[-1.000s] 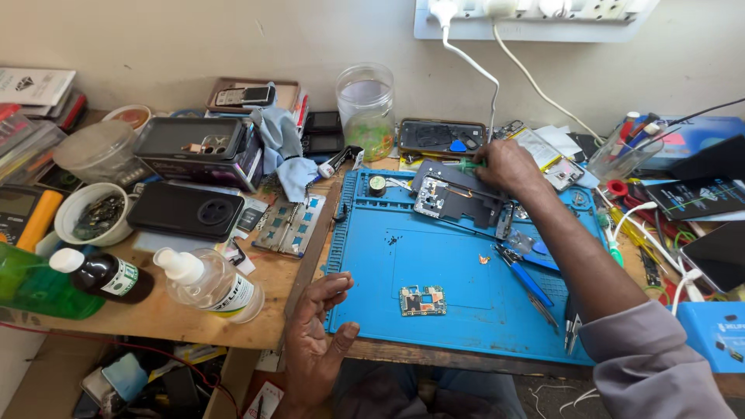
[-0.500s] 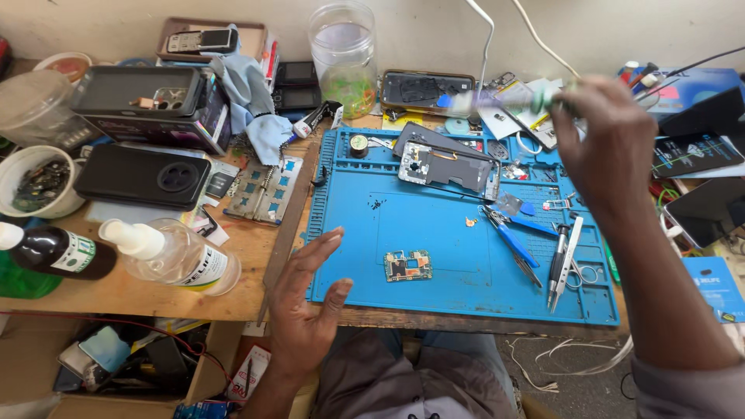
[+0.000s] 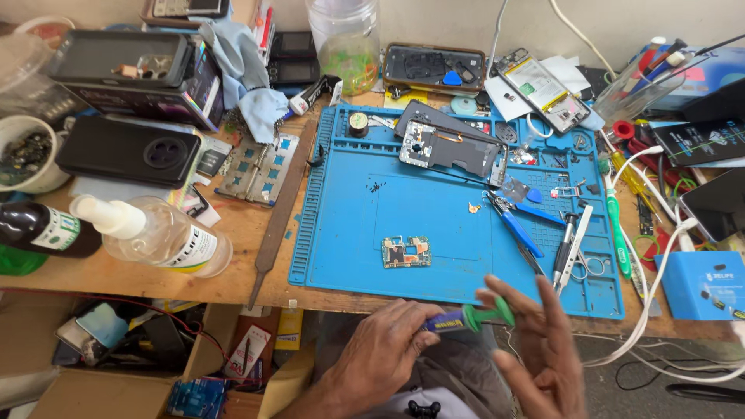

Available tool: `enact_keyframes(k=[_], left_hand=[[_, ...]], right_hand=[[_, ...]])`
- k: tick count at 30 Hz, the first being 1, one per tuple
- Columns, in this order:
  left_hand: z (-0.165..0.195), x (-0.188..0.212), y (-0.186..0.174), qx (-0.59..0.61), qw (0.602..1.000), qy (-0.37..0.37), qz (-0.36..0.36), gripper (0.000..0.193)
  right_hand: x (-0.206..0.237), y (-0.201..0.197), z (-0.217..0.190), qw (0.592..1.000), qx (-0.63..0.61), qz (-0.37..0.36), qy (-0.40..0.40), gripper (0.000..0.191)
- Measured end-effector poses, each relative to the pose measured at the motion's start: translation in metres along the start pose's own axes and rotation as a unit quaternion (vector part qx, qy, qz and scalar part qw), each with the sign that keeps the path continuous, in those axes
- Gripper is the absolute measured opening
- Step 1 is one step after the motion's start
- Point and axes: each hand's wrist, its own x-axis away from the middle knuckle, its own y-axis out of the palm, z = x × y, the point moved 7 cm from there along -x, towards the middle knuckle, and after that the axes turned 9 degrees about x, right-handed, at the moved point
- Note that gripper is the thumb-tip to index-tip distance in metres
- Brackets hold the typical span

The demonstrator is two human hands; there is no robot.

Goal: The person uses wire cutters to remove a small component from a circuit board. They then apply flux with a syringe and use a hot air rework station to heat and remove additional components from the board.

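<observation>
Both hands are low in the head view, below the front edge of the blue work mat. My left hand grips a small blue syringe-like tube with a green end. My right hand has its fingers spread and pinches the tube's green end. A small circuit board lies on the mat just above my hands. A dismantled phone frame lies at the back of the mat.
Blue-handled cutters, tweezers and a green toothbrush lie on the mat's right side. A clear bottle, dark bottle, phone case and metal file lie left. White cables run right.
My right hand came down from the back of the bench with the tube to below the mat's front edge. My left hand left the table edge and took hold of the tube.
</observation>
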Motion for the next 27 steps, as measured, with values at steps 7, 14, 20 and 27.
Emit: enact_keyframes(k=[7,14,20,27], left_hand=[[0.019,0.001,0.015,-0.013,0.989,0.135,0.056,0.029],[0.011,-0.025,-0.045,-0.119,0.976,0.142,0.117,0.067],[-0.031,-0.034,-0.064,-0.189,0.973,0.058,0.118,0.067],[-0.038,-0.033,-0.057,-0.179,0.977,0.029,0.116,0.053]], right_hand=[[0.035,0.017,0.056,0.905,-0.382,0.183,0.03,0.054],[-0.037,-0.03,0.013,0.887,-0.441,0.131,-0.031,0.05],[-0.095,0.002,0.009,0.939,-0.342,0.034,-0.021,0.039],[-0.112,0.033,0.023,0.945,-0.328,-0.017,-0.004,0.037]])
